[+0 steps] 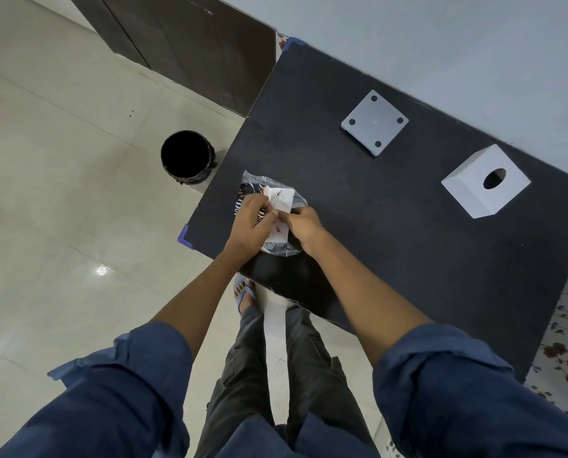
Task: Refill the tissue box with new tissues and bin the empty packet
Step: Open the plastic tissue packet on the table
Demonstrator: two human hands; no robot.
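Observation:
A clear plastic tissue packet (284, 193) with dark print and white tissues inside lies near the left front corner of the black table (375, 259). My left hand (251, 223) and my right hand (301, 228) both pinch the packet at its middle. The white tissue box cover (484, 183), with a round hole in its top, stands at the right of the table. Its flat white base plate (375, 122) lies apart from it, further back. A black bin (187, 158) stands on the floor just left of the table.
A pale wall runs behind the table. A dark wooden cabinet (183, 44) stands at the back left. The floor is light tile, with a flowered mat (567, 342) at the right. My feet and legs are at the table's front edge.

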